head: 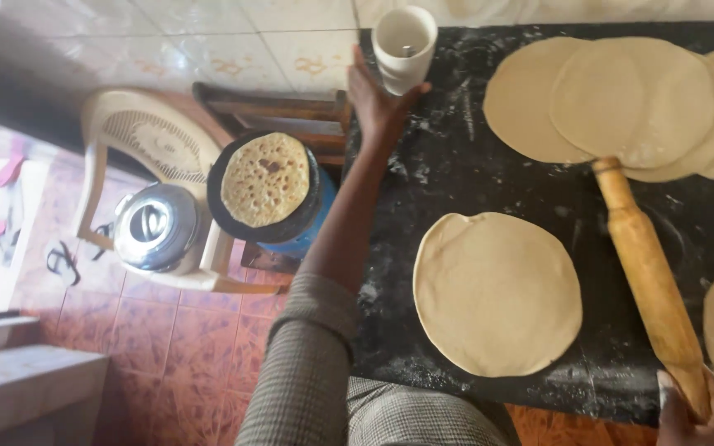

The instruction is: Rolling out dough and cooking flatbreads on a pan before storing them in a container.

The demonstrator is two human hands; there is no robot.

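While a white cup [404, 45] at the far edge of the black table [456, 165] is clasped by the left hand [378, 103], fingers wrapped round its side, a wooden rolling pin [650, 281] is gripped at its near handle by the right hand [704, 413]. The pin is laid slanted, its far end touching a stack of rolled dough rounds [621, 103]. One dough round [497, 293] is spread flat between the arms. Beside the table, a browned flatbread [264, 179] is seen on a dark pan [291, 223], near a steel pot [157, 225] on a plastic chair [138, 136].
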